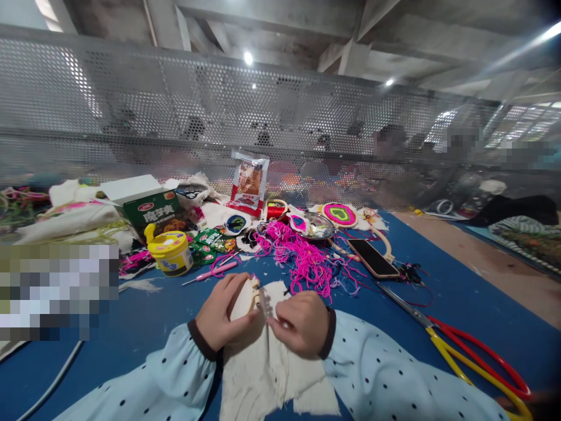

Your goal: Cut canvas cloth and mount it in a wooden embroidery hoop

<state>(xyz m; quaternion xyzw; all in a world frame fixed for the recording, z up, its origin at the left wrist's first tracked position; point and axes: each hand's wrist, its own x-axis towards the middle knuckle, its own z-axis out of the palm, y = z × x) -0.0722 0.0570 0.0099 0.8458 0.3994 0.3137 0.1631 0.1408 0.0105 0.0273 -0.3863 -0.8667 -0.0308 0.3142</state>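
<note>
White cloth [258, 380] hangs down toward me over the blue table, its upper part stretched in a small wooden embroidery hoop [254, 294]. My left hand [224, 310] is closed around the hoop, thumb across the front near its screw. On the right side, my right hand [302, 321] has curled fingers, with thumb and forefinger pinching the cloth beside the hoop. Just beyond my hands lies a tangle of pink yarn [302, 257]. A pink-handled punch needle [217, 272] rests on the table ahead of my left hand.
Large scissors [421, 318] with red and yellow handles lie at right, near a phone [372, 257]. A yellow tub [170, 252], a green box [149, 210], a snack packet [249, 181] and a finished pink hoop [339, 214] stand along the back, before a perforated metal screen [272, 111].
</note>
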